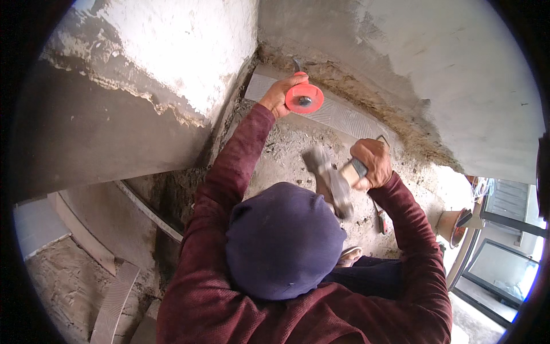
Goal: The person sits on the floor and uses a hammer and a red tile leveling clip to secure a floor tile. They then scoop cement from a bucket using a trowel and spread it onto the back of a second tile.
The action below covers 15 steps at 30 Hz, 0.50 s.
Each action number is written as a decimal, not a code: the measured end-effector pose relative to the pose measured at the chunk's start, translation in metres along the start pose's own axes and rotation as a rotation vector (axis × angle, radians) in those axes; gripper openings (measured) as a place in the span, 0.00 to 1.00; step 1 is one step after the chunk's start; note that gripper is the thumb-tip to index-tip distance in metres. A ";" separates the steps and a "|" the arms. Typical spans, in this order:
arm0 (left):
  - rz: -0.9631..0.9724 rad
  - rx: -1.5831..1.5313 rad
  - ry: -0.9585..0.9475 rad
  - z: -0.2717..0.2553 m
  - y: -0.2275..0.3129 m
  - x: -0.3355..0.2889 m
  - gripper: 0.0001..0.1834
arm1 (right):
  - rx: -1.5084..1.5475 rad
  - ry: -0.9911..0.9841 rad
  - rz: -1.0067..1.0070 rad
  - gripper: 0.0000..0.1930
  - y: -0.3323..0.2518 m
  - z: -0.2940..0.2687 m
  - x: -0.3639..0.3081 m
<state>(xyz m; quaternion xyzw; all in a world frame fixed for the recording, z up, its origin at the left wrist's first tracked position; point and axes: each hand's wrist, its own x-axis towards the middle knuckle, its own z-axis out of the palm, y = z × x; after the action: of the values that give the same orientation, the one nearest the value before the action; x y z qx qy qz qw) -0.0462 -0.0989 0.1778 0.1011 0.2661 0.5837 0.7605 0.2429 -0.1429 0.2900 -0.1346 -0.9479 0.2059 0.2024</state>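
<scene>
While left hand (279,94) grips chisel (303,98) at wall base, right hand (372,163) clenches hammer (329,178) — well apart.

Red-guarded chisel (303,97) – blurred hammer (329,179) raised.

L hand (279,94) grips red-guard chisel (303,98); R hand (372,163) holds hammer (331,180).

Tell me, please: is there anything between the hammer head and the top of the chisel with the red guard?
Nothing visible blocks it. The right hand holds the hammer, raised and motion-blurred, and only bare rubble floor shows in the gap to the chisel. The left hand grips the chisel below its red guard, near the grooved tile.
</scene>
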 end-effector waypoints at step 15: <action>-0.040 0.074 0.009 0.001 0.007 0.002 0.23 | -0.185 0.048 0.063 0.37 0.007 0.001 0.009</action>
<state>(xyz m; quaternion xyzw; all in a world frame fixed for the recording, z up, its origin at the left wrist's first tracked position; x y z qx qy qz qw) -0.0512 -0.0951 0.1809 0.1211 0.2930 0.5587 0.7664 0.2354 -0.1342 0.2891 -0.1873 -0.9531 0.1204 0.2051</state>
